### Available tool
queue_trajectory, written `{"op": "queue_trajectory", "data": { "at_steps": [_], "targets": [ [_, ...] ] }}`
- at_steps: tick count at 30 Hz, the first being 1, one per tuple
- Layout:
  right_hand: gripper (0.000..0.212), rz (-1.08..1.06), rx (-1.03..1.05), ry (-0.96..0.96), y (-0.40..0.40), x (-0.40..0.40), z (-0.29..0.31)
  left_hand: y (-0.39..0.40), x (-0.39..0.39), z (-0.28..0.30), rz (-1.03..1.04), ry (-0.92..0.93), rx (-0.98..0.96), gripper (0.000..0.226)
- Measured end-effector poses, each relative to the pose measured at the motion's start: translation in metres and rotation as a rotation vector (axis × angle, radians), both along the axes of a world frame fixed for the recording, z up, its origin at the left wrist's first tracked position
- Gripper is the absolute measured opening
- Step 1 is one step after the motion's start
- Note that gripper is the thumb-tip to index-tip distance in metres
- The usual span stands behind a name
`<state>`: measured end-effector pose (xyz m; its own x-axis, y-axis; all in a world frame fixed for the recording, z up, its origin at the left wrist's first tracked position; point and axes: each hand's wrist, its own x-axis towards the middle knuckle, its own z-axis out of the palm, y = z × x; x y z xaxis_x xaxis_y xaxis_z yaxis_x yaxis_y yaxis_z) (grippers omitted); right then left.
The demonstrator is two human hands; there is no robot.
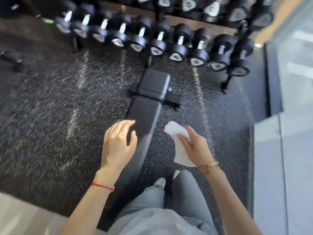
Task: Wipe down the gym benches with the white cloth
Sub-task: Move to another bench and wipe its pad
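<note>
The white cloth hangs bunched in the right hand, whose fingers and thumb pinch it near its upper end while the loose tail droops below the wrist. It is off the pad, over the speckled floor, just to the right of the black bench. The left hand is released, fingers relaxed and spread, hovering at the near left edge of the long pad; whether it touches the vinyl is hard to tell through the motion blur.

The step in hand looks like bringing the cloth onto the surface to begin or resume a pass. To do it well, the right hand should carry the cloth leftward onto the pad and flatten it under the palm, rather than dragging a wad. Long strokes away from the body, toward the seat pad beyond the fingers, would cover the top; the side edges need a pass too. The left hand could steady the frame. The dumbbell rack stands well beyond both hands, clear of the stroke.
</note>
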<state>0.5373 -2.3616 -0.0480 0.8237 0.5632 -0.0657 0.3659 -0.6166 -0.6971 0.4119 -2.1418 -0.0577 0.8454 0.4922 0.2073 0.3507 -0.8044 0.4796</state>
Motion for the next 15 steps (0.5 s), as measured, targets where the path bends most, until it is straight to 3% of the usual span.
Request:
{"op": "queue_trajectory", "data": {
  "at_steps": [7,15],
  "targets": [
    [0.022,0.483,-0.049,0.034,0.052,0.058,-0.038,-0.023,-0.036,-0.044,0.421,-0.033,-0.018,0.03],
    [0.027,1.034,-0.095,0.056,0.115,0.067,-0.137,-0.075,-0.096,-0.144,0.867,0.04,-0.021,0.033]
  ]
}}
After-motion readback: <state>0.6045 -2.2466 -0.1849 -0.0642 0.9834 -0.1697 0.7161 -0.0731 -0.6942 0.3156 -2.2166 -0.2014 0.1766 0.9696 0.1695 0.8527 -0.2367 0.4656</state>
